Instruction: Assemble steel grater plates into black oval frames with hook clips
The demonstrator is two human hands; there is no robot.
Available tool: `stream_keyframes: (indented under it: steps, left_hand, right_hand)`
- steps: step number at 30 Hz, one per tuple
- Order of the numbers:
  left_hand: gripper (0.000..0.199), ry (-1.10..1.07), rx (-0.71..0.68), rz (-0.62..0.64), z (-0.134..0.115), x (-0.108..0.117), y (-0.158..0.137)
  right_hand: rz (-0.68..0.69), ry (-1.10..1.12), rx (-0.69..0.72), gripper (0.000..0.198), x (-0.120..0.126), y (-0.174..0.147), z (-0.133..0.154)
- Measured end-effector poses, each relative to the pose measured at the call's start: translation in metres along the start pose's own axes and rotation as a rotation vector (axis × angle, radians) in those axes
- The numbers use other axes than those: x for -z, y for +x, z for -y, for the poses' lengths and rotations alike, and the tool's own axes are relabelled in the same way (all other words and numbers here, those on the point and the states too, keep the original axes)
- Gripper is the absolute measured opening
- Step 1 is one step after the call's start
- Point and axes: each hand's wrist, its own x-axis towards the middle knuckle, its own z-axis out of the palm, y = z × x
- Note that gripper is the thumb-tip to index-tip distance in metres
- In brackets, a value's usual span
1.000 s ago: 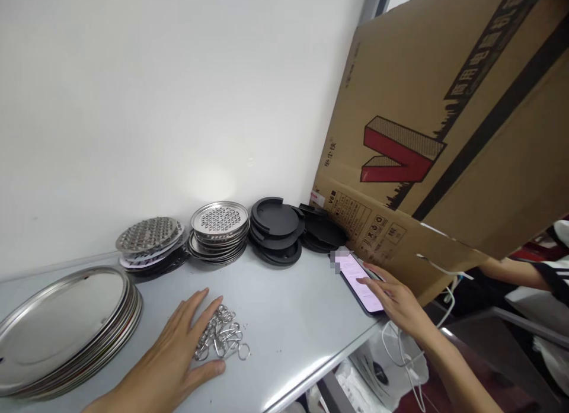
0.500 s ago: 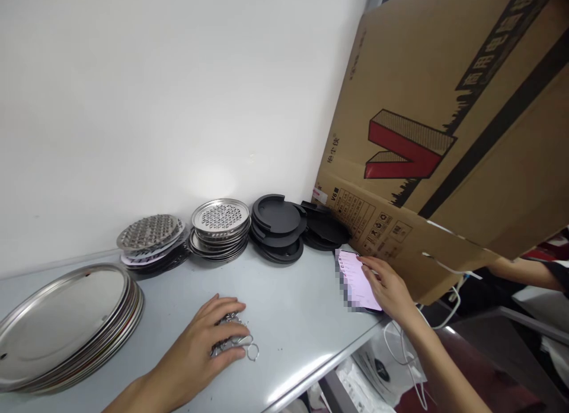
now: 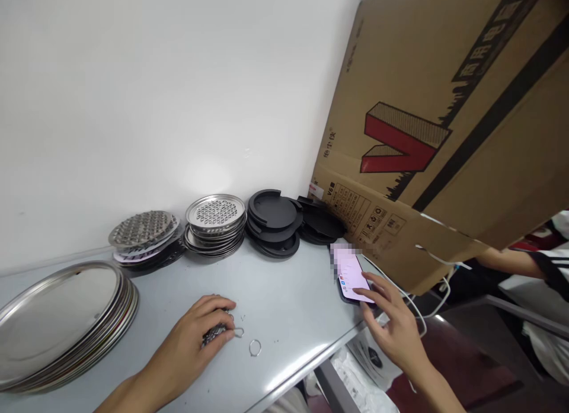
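Note:
My left hand [image 3: 200, 333] rests on the grey table with its fingers curled round a small heap of metal rings [image 3: 213, 335], mostly hidden beneath them. One wire loop pokes out past the thumb. A single metal ring [image 3: 255, 348] lies apart, just right of that hand. Over the lower part of a smartphone [image 3: 351, 277] is my right hand [image 3: 393, 321], fingers spread and holding nothing. Its fingertips are at the lit screen, where a list shows, partly pixelated. The phone lies flat near the table's front edge, by the cardboard box.
Along the wall stand oval metal trays [image 3: 57, 318], grater discs [image 3: 144, 230], round metal graters [image 3: 216, 214] and black round plates [image 3: 273, 211]. A large cardboard box [image 3: 391, 211] leans at the right. White cables [image 3: 438, 306] hang beside it. Another person's arm [image 3: 511, 262] shows behind the box.
My left fingers have closed more round the rings and drawn slightly left, leaving one ring separate. My right hand has moved from the phone's upper side to its lower end; the screen looks different.

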Motion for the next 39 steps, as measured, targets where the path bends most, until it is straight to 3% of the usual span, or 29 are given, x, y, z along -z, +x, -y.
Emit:
stream_keyframes:
  steps: [24, 30, 39]
  left_hand:
    - [0.018, 0.021, 0.000, -0.006, 0.001, 0.000, 0.001]
    - [0.019, 0.015, 0.016, 0.017, 0.003, -0.001, 0.000]
    - [0.020, 0.041, 0.002, -0.003, 0.006, -0.002, 0.001]
  right_hand:
    - [-0.044, -0.109, 0.061, 0.022, -0.011, -0.003, 0.018]
    - [-0.166, -0.090, 0.002, 0.015, -0.013, -0.008, 0.012]
    - [-0.164, -0.089, 0.028, 0.017, -0.014, -0.009, 0.015]
